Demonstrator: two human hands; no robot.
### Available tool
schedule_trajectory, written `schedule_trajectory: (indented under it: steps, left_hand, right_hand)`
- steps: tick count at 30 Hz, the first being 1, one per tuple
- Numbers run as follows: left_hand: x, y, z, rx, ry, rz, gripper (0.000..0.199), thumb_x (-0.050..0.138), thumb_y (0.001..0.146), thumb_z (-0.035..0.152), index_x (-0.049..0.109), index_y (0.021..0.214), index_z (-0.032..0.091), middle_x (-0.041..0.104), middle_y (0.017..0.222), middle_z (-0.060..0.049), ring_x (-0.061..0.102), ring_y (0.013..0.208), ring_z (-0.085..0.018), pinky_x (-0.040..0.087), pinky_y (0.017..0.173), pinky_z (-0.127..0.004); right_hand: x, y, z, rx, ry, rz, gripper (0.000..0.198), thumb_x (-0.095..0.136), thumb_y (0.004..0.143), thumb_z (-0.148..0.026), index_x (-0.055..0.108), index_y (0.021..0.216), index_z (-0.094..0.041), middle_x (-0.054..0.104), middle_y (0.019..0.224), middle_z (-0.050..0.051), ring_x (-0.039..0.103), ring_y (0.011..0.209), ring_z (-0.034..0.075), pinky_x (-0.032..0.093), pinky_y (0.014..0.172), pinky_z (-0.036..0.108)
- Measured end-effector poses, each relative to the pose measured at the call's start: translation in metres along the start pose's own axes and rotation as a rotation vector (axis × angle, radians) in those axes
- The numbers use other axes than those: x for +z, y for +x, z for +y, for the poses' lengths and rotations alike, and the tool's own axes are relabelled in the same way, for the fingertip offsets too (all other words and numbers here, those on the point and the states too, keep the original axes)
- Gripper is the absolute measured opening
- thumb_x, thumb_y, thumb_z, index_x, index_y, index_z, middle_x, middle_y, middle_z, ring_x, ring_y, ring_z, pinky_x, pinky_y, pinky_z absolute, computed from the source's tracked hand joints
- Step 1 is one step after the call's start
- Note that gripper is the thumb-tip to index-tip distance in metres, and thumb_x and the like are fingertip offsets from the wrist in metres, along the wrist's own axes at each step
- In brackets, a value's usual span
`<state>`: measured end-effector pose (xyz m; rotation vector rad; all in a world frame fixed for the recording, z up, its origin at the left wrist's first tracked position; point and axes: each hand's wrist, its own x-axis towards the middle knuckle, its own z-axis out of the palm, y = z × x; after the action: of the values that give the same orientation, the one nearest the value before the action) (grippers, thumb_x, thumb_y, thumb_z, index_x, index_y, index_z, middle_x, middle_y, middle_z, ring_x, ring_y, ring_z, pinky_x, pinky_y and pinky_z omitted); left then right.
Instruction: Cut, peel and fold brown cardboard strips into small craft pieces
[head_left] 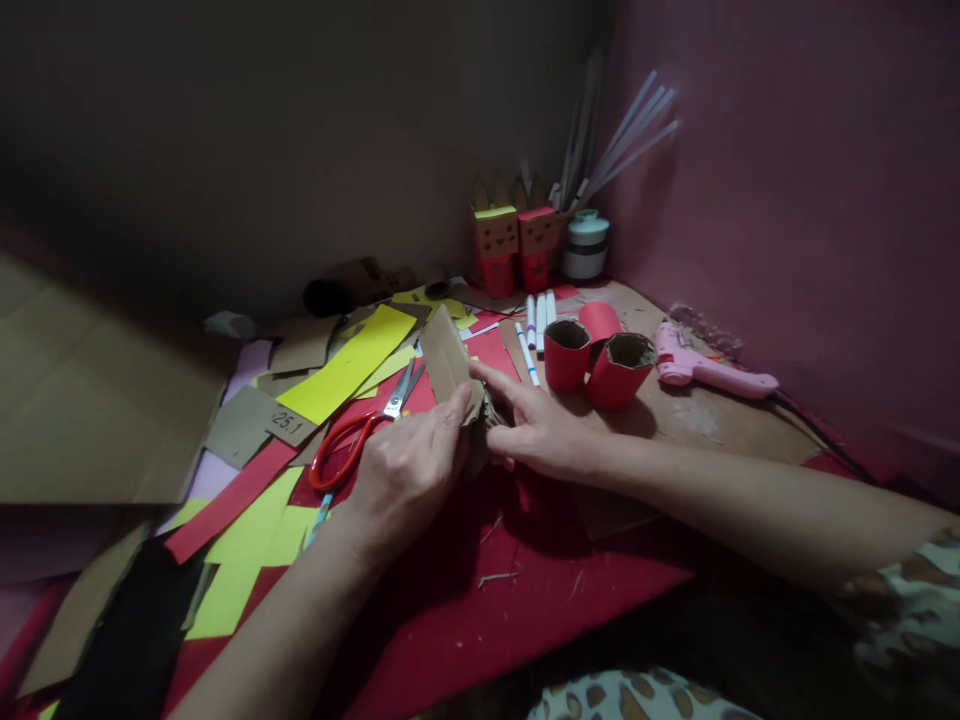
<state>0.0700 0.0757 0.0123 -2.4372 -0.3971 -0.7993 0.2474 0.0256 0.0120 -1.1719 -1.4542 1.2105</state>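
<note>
Over the red table cover, my left hand (411, 465) grips a bent strip of brown cardboard (448, 365), its thumb pressed on the face. My right hand (536, 425) pinches the ragged, torn edge of that same piece, its index finger stretched along the top. The piece's lower part is hidden behind my fingers. Red-handled scissors (341, 450) lie just left of my left hand, blades slightly apart. Beyond my right hand stand red-covered cardboard tubes (566, 362), one of them leaning. White markers (527, 352) lie beside them.
A pink glue gun (712, 378) rests at the right, its cord trailing off the edge. Yellow paper strips (349, 365) and cardboard scraps cover the left. At the back stand box-headed figures (496, 245) and a lidded jar (586, 248). A large cardboard sheet (97, 390) rises at left.
</note>
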Motion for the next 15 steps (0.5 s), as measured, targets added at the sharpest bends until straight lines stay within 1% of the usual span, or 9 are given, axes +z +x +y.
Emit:
schedule_trajectory:
  steps: [2,5,7,9,11,13,15]
  left_hand:
    - [-0.004,0.004,0.002,0.039,0.044,-0.032,0.034,0.052,0.087,0.015,0.052,0.118,0.001,0.070,0.072,-0.010,0.062,0.055,-0.019,0.044,0.050,-0.030]
    - [-0.008,0.011,0.006,0.048,0.050,-0.061,0.029,0.051,0.087,0.014,0.056,0.113,0.001,0.067,0.069,-0.008,0.059,0.052,-0.018,0.042,0.048,-0.030]
    - [-0.009,0.014,0.008,0.044,0.026,-0.080,0.022,0.051,0.086,0.013,0.060,0.104,0.003,0.063,0.063,-0.005,0.056,0.050,-0.017,0.040,0.048,-0.030]
    - [-0.008,0.015,0.007,0.016,-0.040,-0.087,0.014,0.050,0.087,0.014,0.063,0.087,0.008,0.058,0.056,-0.002,0.051,0.047,-0.015,0.036,0.047,-0.029]
    - [-0.007,0.013,0.005,-0.033,-0.110,-0.057,0.017,0.051,0.087,0.016,0.061,0.073,0.013,0.053,0.052,0.000,0.046,0.045,-0.014,0.033,0.046,-0.029]
    - [-0.004,0.011,0.002,-0.093,-0.139,-0.036,0.019,0.052,0.087,0.018,0.059,0.070,0.015,0.051,0.051,0.002,0.044,0.044,-0.012,0.030,0.046,-0.029]
    - [-0.001,0.008,0.001,-0.145,-0.142,-0.044,0.017,0.052,0.088,0.017,0.059,0.072,0.016,0.052,0.052,0.003,0.045,0.045,-0.012,0.029,0.046,-0.028]
  right_hand:
    - [-0.002,0.000,0.000,-0.006,-0.052,0.002,0.086,0.052,0.068,-0.011,0.020,0.148,-0.019,0.055,0.064,-0.003,0.053,0.059,0.013,0.043,0.054,0.026]
    - [-0.004,0.000,0.002,-0.035,-0.073,-0.010,0.084,0.053,0.068,-0.012,0.024,0.147,-0.019,0.061,0.072,0.000,0.052,0.059,0.013,0.044,0.055,0.026]
    - [-0.005,0.000,0.003,-0.046,-0.066,-0.021,0.083,0.053,0.069,-0.012,0.025,0.147,-0.020,0.062,0.074,0.000,0.051,0.058,0.012,0.045,0.055,0.026]
    - [-0.005,0.001,0.004,-0.036,-0.037,-0.030,0.083,0.053,0.070,-0.012,0.023,0.147,-0.019,0.060,0.070,-0.001,0.052,0.057,0.012,0.045,0.054,0.025]
    - [-0.005,0.001,0.004,-0.020,0.006,-0.049,0.084,0.052,0.071,-0.011,0.021,0.148,-0.018,0.056,0.063,-0.004,0.052,0.055,0.012,0.044,0.051,0.025]
    - [-0.004,0.002,0.004,-0.023,0.071,-0.072,0.083,0.050,0.072,-0.009,0.019,0.148,-0.020,0.053,0.063,-0.005,0.052,0.053,0.012,0.043,0.049,0.024]
    - [-0.002,0.003,0.005,-0.050,0.154,-0.089,0.084,0.048,0.071,-0.007,0.018,0.148,-0.025,0.053,0.069,-0.006,0.051,0.050,0.009,0.043,0.046,0.023]
